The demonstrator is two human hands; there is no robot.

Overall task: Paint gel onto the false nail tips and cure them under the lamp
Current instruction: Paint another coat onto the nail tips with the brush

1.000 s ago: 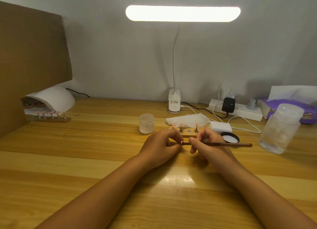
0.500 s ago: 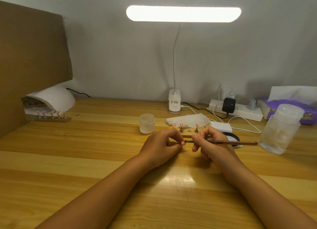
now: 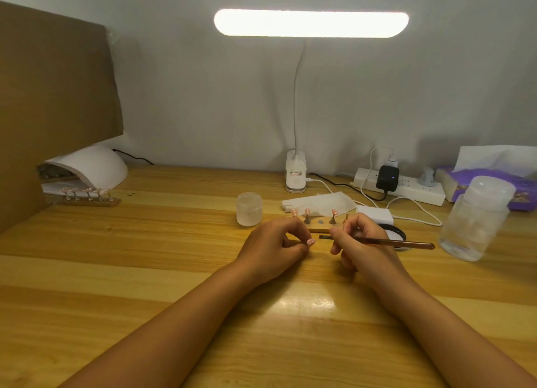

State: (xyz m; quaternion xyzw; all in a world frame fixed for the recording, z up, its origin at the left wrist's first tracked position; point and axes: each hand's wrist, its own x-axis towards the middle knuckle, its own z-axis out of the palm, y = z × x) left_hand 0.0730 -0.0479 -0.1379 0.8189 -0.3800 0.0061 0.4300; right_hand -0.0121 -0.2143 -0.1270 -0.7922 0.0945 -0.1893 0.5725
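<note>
On the wooden desk (image 3: 145, 271), the white curing lamp (image 3: 96, 167) sits at ten o'clock from the hands. The left hand (image 3: 270, 248) pinches a pink nail tip (image 3: 311, 242); the right hand (image 3: 360, 242) grips the brush (image 3: 406, 244) — bristles at three o'clock of the tip, just apart. Painting is the step in hand, I judge — next, a light, steady stroke.

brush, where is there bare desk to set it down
Bare wood runs wide on the left, between the rack of tips by the curing lamp and the small jar, and over the near desk left of the left hand. Crowded: behind the right hand, around the nail stand, black lid, cables and big jar.
</note>
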